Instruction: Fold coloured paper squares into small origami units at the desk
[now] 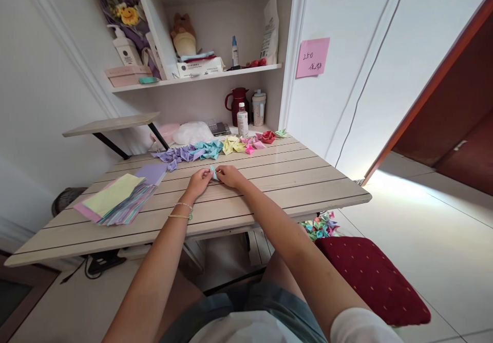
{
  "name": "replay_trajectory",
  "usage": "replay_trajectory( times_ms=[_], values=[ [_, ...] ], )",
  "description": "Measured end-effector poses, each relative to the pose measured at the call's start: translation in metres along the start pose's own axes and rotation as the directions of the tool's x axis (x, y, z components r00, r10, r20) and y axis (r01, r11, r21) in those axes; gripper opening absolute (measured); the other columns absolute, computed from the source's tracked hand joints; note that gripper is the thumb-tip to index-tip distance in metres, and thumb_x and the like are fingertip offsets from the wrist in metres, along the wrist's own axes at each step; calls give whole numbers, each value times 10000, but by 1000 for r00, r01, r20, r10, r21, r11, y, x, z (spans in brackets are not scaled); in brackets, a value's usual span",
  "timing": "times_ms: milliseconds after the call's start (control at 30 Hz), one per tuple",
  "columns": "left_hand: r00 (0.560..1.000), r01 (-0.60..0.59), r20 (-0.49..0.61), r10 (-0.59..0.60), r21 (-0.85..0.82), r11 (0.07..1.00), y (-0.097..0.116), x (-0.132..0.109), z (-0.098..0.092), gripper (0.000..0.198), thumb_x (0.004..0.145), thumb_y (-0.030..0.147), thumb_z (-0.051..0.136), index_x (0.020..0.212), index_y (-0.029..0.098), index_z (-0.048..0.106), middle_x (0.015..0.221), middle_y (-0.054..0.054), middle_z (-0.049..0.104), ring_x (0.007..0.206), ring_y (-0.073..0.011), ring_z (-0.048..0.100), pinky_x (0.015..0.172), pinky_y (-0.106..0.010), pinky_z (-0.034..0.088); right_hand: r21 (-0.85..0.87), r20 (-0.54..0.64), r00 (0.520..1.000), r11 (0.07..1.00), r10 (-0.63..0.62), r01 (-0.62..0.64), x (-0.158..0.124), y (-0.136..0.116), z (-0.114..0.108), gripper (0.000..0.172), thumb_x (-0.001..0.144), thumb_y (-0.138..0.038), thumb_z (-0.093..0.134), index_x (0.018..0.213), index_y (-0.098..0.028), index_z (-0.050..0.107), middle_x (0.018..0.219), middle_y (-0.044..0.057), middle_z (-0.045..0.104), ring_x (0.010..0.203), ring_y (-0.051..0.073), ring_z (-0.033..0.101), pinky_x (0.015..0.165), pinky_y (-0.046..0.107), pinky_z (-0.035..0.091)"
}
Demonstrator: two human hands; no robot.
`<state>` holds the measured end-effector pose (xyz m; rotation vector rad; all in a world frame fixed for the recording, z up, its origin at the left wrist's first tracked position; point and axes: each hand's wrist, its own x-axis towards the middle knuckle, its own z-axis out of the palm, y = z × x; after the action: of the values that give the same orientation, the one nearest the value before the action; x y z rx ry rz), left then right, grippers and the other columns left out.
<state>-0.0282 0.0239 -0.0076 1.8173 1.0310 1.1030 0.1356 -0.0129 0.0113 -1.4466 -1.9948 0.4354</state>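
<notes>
Between my two hands is a small light-blue folded paper (213,172), held just above the middle of the wooden table (292,184). My left hand (199,182) pinches its left side, with a thin bracelet on the wrist. On its right side, the fingers of my right hand (228,175) are closed on the same paper. The fingers cover part of the folds. Behind my hands lies a row of folded paper pieces: purple (179,154), blue (209,149), yellow (233,145), pink (254,144), red (268,137) and pale green (281,133).
A fanned stack of coloured paper sheets (129,204) lies at the left. Behind the row stand a white bottle (242,120), a dark-red jug (239,104) and a lidded cup (259,108). A raised wooden stand (111,124) is back left. A red cushioned seat (372,276) sits right.
</notes>
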Motion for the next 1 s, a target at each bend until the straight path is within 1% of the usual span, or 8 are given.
replay_trajectory(
  times_ms=[267, 433, 600, 733, 867, 1000],
  values=[
    [1000, -13, -3, 13, 27, 1000, 4, -3, 0, 262, 706, 398, 630, 789, 150, 634, 660, -26, 646, 607, -155, 593, 650, -291, 485, 5, 5, 1000, 1000, 1, -1, 0, 0, 1, 263, 844, -201, 453, 1008, -173, 658, 781, 40, 691, 737, 150, 601, 697, 214, 406],
    [1000, 3, -7, -3, 8, 1000, 4, -3, 0, 248, 702, 389, 636, 777, 153, 633, 653, -23, 640, 617, -155, 594, 655, -290, 487, 25, 18, 1000, 1000, 9, -10, -1, 0, 1, 255, 844, -205, 462, 1010, -174, 653, 756, 29, 687, 723, 142, 602, 694, 212, 409],
    [1000, -9, -9, 9, 5, 1000, 4, -3, 1, 250, 709, 381, 632, 799, 148, 636, 619, -14, 622, 609, -154, 592, 657, -292, 493, 46, 18, 1000, 999, 3, -4, -1, 0, 1, 255, 831, -199, 471, 1006, -165, 653, 735, 23, 680, 705, 135, 603, 696, 211, 411],
    [1000, -19, 4, 19, 18, 1000, 6, -4, 0, 242, 718, 377, 623, 781, 143, 634, 639, -21, 630, 615, -153, 594, 666, -296, 493, 46, 18, 1000, 999, -1, 0, 0, 1, 1, 259, 820, -193, 470, 996, -161, 658, 725, 28, 682, 700, 140, 600, 692, 217, 409],
    [1000, -23, -5, 23, 21, 1000, 5, -4, 0, 236, 717, 374, 626, 772, 144, 633, 652, -24, 637, 608, -149, 591, 658, -292, 491, 37, 16, 1000, 999, 0, 0, 1, 1, 1, 257, 820, -206, 475, 992, -157, 660, 723, 30, 682, 687, 140, 592, 686, 218, 407],
    [1000, -5, -8, 5, 7, 1000, 3, -4, 0, 256, 708, 388, 635, 794, 147, 640, 653, -25, 643, 614, -152, 594, 650, -288, 493, 32, 18, 1000, 999, 5, -6, 1, 1, 2, 245, 821, -205, 482, 981, -162, 663, 707, 23, 675, 679, 136, 588, 690, 212, 406]
  ],
)
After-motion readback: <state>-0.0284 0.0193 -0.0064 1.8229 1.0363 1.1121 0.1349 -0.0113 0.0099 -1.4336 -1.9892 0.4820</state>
